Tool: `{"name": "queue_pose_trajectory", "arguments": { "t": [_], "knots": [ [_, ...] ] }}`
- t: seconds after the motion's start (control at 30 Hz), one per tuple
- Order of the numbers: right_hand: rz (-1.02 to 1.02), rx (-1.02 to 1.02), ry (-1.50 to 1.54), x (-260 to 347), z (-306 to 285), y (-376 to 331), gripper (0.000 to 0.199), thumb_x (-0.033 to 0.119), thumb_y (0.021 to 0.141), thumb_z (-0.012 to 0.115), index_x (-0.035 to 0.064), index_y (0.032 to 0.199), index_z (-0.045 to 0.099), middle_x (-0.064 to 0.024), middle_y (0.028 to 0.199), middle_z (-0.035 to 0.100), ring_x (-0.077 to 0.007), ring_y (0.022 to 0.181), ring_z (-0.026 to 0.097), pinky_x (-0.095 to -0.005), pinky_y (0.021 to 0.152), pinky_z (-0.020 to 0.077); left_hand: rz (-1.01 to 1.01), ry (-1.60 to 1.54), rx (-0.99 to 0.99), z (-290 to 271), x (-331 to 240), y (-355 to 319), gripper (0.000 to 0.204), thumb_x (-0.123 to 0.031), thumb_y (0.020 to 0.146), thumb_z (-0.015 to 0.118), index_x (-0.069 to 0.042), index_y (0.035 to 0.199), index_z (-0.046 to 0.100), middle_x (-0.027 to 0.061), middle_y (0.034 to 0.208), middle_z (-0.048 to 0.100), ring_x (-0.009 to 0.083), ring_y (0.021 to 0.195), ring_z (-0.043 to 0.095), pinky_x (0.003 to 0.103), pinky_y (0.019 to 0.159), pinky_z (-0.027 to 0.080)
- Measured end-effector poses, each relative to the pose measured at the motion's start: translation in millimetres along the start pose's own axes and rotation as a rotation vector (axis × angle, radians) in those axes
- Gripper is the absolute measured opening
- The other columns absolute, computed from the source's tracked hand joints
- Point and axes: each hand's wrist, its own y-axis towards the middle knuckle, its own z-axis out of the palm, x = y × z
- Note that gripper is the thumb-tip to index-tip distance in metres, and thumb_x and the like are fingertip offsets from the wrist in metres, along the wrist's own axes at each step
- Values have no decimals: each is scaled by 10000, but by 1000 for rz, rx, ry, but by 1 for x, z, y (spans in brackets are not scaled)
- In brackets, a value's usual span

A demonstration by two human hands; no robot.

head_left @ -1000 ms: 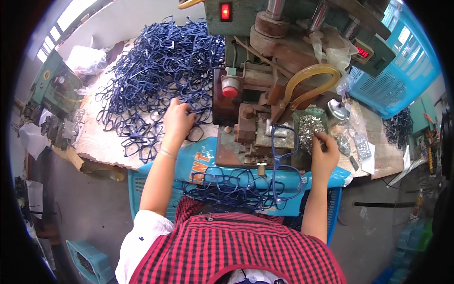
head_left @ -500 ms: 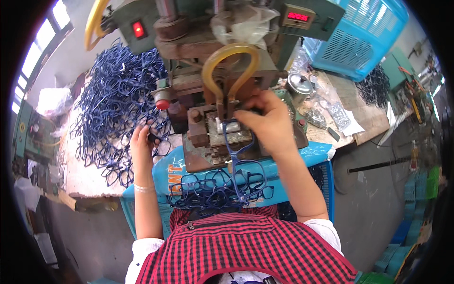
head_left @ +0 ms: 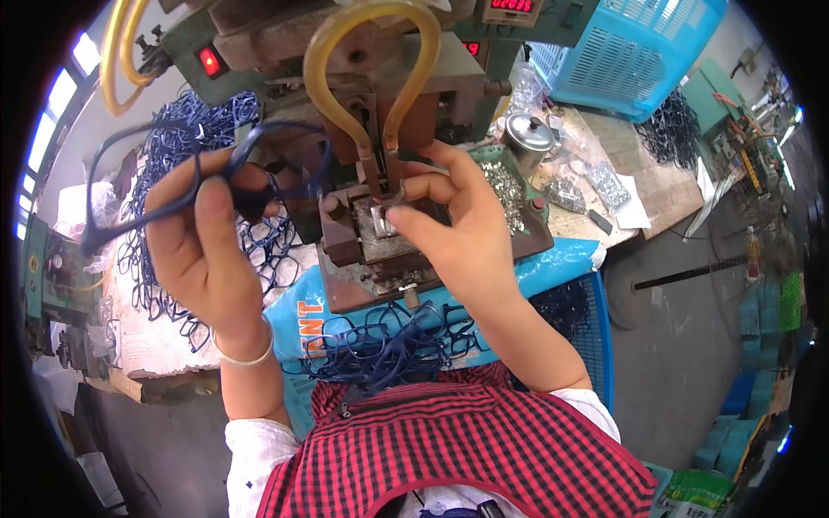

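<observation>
My left hand (head_left: 207, 250) is raised, its thumb and fingers closed on a dark blue eyeglass frame (head_left: 142, 223), close to the camera and left of the machine. My right hand (head_left: 466, 233) is at the small metal fixture (head_left: 377, 223) of the press (head_left: 449, 99), thumb and fingers bent together beside it. Whatever small thing lies between those fingertips is hidden. A yellow looped tube (head_left: 315, 65) comes down just above the fixture. Several more blue eyeglass frames (head_left: 389, 350) lie heaped on the blue plastic sheet (head_left: 544, 259) before me.
A large heap of blue frames (head_left: 173, 138) covers the left table. To the right are a lidded metal pot (head_left: 529, 134), small metal parts (head_left: 503, 194), clear bags of parts (head_left: 609, 186) and a blue crate (head_left: 617, 65). A blue basket (head_left: 596, 337) stands under the sheet.
My left hand has come up from the heap with an eyeglass frame. The frame that hung from the fixture is no longer there. My right hand stays near the fixture; the view has shifted.
</observation>
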Motion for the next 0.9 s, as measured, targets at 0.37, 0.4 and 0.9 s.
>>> {"name": "queue_pose_trajectory", "arguments": {
  "t": [0.37, 0.4, 0.9],
  "knots": [
    [-302, -297, -1377, -86, -136, -10, 114, 85, 777, 770, 45, 872, 719, -202, 1242, 662, -404, 1318, 532, -502, 1036, 456, -1573, -717, 719, 21, -45, -46, 361, -302, 1110, 403, 11, 1207, 554, 159, 675, 649, 178, 463, 572, 240, 379, 443],
    [-289, -317, -1313, -84, -134, -6, 108, 83, 773, 773, 49, 863, 723, -195, 1219, 672, -393, 1298, 550, -490, 1034, 462, -1582, -717, 687, 25, -39, -49, 358, -300, 1110, 403, 9, 1208, 554, 154, 681, 652, 175, 467, 571, 242, 378, 441],
    [-169, -481, -759, -81, -132, -17, 93, 41, 922, 723, -1, 1002, 746, -85, 959, 733, -169, 885, 683, -300, 804, 534, -950, -297, 841, -25, -38, -81, 68, -78, 981, 681, -19, 1013, 678, 93, 961, 743, 178, 836, 725, 283, 735, 556]
  ]
}}
